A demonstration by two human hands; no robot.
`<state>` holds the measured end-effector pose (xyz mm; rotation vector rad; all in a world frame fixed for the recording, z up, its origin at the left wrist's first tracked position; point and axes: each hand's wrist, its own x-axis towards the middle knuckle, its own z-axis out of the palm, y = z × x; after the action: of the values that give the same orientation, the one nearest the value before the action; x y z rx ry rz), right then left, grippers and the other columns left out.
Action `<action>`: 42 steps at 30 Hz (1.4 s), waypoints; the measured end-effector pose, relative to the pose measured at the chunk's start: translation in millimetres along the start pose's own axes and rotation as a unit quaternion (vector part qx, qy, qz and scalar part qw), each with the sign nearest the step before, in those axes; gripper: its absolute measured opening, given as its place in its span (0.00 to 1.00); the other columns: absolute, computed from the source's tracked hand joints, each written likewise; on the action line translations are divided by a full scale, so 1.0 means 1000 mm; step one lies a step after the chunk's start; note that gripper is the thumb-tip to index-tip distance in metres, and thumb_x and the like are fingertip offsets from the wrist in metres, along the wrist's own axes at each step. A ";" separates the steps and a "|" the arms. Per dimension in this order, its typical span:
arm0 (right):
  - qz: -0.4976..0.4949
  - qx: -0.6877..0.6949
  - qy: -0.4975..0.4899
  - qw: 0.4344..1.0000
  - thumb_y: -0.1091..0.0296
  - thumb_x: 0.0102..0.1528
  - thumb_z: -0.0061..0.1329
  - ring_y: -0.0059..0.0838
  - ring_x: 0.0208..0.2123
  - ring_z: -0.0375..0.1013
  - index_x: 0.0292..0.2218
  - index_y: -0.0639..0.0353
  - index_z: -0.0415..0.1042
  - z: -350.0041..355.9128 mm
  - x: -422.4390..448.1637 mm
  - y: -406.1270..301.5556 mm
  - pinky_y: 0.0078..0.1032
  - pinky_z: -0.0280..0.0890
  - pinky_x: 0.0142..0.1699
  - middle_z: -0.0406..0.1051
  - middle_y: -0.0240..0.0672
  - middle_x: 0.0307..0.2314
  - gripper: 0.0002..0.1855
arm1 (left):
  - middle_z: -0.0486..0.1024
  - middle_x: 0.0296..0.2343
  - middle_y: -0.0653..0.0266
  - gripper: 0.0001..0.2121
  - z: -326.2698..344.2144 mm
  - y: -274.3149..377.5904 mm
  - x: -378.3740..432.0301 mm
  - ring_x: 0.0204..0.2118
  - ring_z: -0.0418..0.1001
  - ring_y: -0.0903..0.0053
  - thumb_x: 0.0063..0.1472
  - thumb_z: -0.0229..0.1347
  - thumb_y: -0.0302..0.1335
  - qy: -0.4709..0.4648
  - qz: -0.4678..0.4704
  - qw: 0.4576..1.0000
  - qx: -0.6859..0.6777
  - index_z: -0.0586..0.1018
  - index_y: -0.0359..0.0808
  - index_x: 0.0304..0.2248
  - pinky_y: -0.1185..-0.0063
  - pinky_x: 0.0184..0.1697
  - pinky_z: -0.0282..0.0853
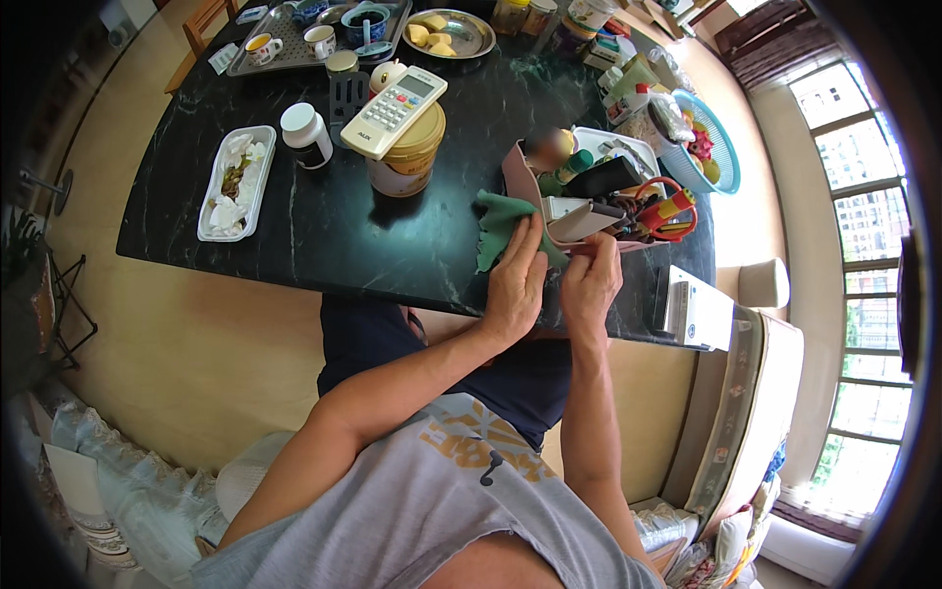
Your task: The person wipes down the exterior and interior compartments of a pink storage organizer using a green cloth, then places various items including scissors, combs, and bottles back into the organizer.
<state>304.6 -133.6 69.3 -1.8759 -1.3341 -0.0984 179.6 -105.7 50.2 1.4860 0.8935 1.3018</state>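
Observation:
A pink desk organizer box (516, 173) stands near the table's front edge, packed with small items. My left hand (517, 283) lies with extended fingers on a green cloth (500, 221), pressing it to the box's left side. Part of the cloth spreads over the tabletop. My right hand (592, 287) has curled fingers at the box's near wall and seems to grip it; the fingertips are partly hidden. Inside the box are red-handled scissors (688, 213), a black case (605, 177) and a green-capped bottle (575, 166).
Left on the dark marble-patterned table (324, 235) are a tub (401, 173) with a remote control (395, 110) on its lid, a white bottle (305, 136) and a plastic tray (239, 184) of tissues. A blue fruit basket (725, 158) stands right; a white box (699, 309) lies at the corner.

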 end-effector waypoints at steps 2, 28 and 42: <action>0.004 0.008 -0.009 1.000 0.79 0.58 0.43 0.54 0.37 0.74 0.41 0.60 0.70 0.000 0.001 -0.001 0.45 0.68 0.42 0.73 0.49 0.34 0.09 | 0.64 0.59 0.31 0.22 -0.002 -0.005 0.002 0.64 0.62 0.43 0.72 0.45 0.28 -0.005 -0.028 0.999 -0.027 0.67 0.26 0.61 0.66 0.64 0.60; 0.003 0.016 0.020 1.000 0.80 0.54 0.44 0.53 0.35 0.75 0.40 0.59 0.70 -0.001 0.001 -0.006 0.44 0.69 0.39 0.73 0.47 0.33 0.11 | 0.57 0.64 0.34 0.25 0.007 -0.025 0.002 0.69 0.54 0.50 0.73 0.41 0.29 -0.016 -0.056 0.997 -0.044 0.61 0.22 0.64 0.69 0.70 0.48; 0.003 0.022 0.019 1.000 0.79 0.56 0.45 0.54 0.34 0.74 0.39 0.60 0.70 -0.001 0.000 -0.003 0.45 0.68 0.38 0.73 0.47 0.31 0.09 | 0.48 0.66 0.31 0.30 0.013 -0.027 -0.001 0.71 0.45 0.46 0.75 0.34 0.36 -0.044 -0.015 0.999 -0.011 0.52 0.17 0.65 0.65 0.72 0.41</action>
<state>302.4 -134.3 71.6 -1.8326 -1.2948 -0.1015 194.2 -101.1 24.1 1.4958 0.8382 1.2114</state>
